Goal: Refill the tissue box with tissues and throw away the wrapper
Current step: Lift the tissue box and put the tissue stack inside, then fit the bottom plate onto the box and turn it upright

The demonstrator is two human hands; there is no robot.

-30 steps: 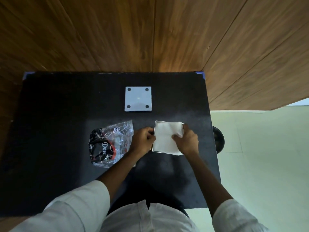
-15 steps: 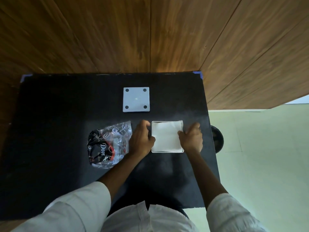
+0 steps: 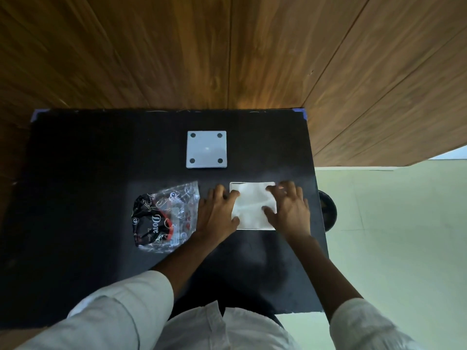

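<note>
A square white tissue box (image 3: 252,183) sits open on the black table (image 3: 75,173), filled with white tissues (image 3: 251,205). My left hand (image 3: 217,213) lies flat at its left side, fingertips spread onto the tissues. My right hand (image 3: 290,208) lies flat at the right side, fingers spread over the tissues' right edge. Both hands press down and grip nothing. The crumpled clear plastic wrapper (image 3: 164,218) with black and red print lies left of my left hand. The box's white square lid (image 3: 206,149), with a dark dot in each corner, lies flat farther back.
A wood-panelled wall (image 3: 227,51) stands behind the table. A round black bin (image 3: 327,213) sits on the pale floor (image 3: 391,236), partly hidden by the table's right edge.
The tissue stack was tilted and held at both sides; it has settled level in the box. Both hands have opened flat on top of it.
</note>
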